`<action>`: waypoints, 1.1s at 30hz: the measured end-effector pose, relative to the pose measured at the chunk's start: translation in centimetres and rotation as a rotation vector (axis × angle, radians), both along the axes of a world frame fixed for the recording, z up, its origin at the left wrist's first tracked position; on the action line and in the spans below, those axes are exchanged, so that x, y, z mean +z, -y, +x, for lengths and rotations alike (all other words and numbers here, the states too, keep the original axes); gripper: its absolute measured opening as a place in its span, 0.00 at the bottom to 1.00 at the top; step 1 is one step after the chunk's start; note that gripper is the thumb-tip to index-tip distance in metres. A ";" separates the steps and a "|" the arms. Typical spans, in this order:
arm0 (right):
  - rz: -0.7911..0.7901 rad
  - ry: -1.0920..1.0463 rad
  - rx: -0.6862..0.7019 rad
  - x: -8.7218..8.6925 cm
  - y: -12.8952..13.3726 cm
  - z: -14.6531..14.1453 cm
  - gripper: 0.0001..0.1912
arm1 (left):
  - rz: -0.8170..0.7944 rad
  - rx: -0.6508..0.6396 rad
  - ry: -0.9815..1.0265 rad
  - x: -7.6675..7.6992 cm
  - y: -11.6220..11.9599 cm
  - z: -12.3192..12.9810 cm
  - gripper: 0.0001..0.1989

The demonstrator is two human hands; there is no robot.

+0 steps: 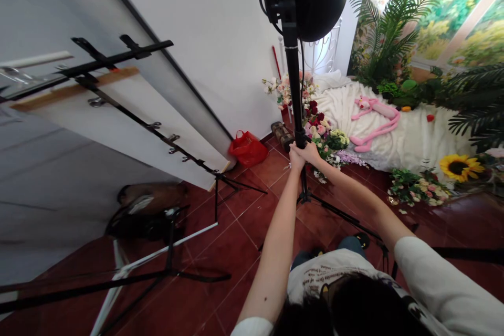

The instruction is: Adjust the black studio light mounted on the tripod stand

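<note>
A black light stand rises in front of me, with a large dark lamp head at its top and a cable hanging beside the pole. My left hand is closed around the pole just below a collar or knob. At about the same height, my right hand grips it from the right, touching the left one. The fingers are partly hidden behind the pole and each other. Below them, the stand's legs spread over the red tiles.
On the left, a white board hangs clipped to a black stand. Near the wall sits a red bag. Flowers and a draped bed with a pink plush toy lie to the right. Stand legs cross the floor.
</note>
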State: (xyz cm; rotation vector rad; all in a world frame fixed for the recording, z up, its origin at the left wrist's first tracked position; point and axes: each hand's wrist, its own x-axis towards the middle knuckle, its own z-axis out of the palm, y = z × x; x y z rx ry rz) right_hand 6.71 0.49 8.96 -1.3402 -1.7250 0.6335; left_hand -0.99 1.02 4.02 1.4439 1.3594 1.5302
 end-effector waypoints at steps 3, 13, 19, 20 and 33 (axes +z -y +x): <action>-0.076 -0.092 -0.051 0.1 -0.9 -1.0 0.22 | 0.016 -0.006 0.008 0.3 0.2 -0.1 0.15; -0.158 -0.098 0.107 2.7 -2.0 0.2 0.20 | -0.047 0.057 0.005 -0.5 -0.1 0.3 0.19; -0.138 -0.172 -0.036 5.2 -1.3 -1.3 0.18 | -0.044 0.104 -0.029 -0.9 0.0 0.9 0.17; -0.127 -0.172 -0.038 6.0 -1.5 -1.3 0.18 | -0.043 0.116 -0.031 -1.0 0.1 1.0 0.17; 0.030 0.031 0.060 9.2 -2.5 0.5 0.23 | -0.021 0.066 -0.010 -1.6 0.3 1.2 0.26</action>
